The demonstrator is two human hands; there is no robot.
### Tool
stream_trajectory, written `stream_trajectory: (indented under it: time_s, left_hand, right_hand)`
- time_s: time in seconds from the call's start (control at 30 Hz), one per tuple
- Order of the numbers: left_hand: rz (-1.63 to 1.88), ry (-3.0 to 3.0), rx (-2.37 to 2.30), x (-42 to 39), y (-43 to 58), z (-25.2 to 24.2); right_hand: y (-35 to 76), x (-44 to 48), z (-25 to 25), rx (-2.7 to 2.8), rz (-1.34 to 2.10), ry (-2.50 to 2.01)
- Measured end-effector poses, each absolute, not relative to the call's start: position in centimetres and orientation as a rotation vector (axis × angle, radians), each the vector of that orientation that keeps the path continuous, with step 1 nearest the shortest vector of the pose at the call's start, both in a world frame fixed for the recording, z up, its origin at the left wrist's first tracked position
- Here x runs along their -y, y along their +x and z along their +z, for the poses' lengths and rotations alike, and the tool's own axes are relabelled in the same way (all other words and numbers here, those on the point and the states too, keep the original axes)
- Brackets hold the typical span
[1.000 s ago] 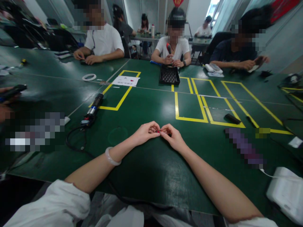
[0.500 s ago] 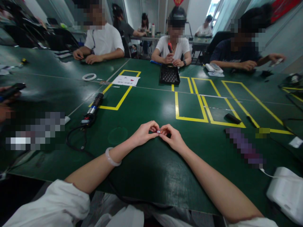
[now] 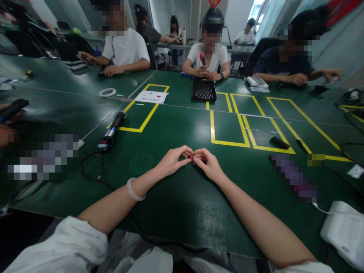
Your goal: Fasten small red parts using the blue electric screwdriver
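Note:
A tiny red and black piece (image 3: 190, 156) is pinched between both my hands, above the green table. My left hand (image 3: 175, 160), with a pale bangle (image 3: 134, 189) on its forearm, closes thumb and fingertips on one side of it. From the other side my right hand (image 3: 209, 163) grips it with thumb and forefinger. The fingertips of both hands meet and cover most of the piece, so its exact kind cannot be told.
A black and silver cylindrical tool (image 3: 113, 127) with a looped cable lies to the left. Yellow tape rectangles (image 3: 230, 143) mark the green tabletop (image 3: 182, 212). At the right sits a white case (image 3: 344, 231). Across the table, a person works over a black tray (image 3: 203, 94).
The small piece has turned between my fingertips: its pale face showed before, and now red and black show. My hands stay in nearly the same place.

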State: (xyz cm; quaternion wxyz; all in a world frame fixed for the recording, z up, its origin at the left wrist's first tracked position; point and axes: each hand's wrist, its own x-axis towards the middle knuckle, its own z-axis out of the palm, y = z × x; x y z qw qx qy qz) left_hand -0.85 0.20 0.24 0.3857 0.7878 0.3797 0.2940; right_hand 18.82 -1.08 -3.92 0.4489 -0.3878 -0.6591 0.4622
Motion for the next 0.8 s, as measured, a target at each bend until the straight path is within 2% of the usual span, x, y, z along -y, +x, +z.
stream_trajectory:
  time_s: [0.47, 0.8]
  left_hand:
    - [0.727, 2.116, -0.973, 0.08, -0.82, 0.65]
    - [0.659, 2.122, -1.064, -0.07, -0.89, 0.63]
  right_hand:
    - [18.88, 0.95, -3.82, 1.554, 1.284, -0.95]
    - [18.86, 1.02, -3.82, 1.543, 1.266, -0.912]
